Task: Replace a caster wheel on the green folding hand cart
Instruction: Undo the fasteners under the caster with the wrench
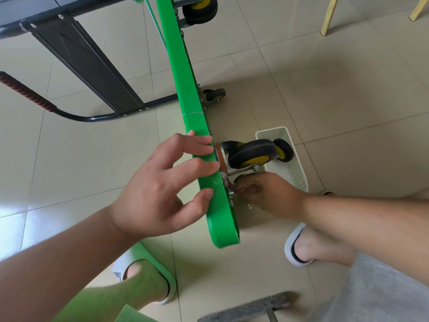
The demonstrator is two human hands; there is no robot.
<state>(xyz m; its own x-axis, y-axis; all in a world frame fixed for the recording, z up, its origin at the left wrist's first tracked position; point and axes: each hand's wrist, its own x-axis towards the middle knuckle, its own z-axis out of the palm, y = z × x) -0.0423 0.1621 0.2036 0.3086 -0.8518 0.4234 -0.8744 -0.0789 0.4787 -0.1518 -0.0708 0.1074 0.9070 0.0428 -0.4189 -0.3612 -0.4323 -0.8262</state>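
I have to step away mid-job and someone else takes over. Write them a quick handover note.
Left hand: fingers straight, tips resting on the edge of the green cart deck, which stands on its side.
Right hand: below the caster, pinching a small metal part at the mounting plate.
The caster sits against the deck; a spare wheel lies in the white basket beside it.
Done: cannot tell whether this caster is old or new.
Left: finish at the plate, then lower the cart.

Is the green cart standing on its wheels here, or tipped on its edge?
Tipped on edge: the green cart deck stands vertical, its caster wheel sticking out sideways, left hand resting against it.
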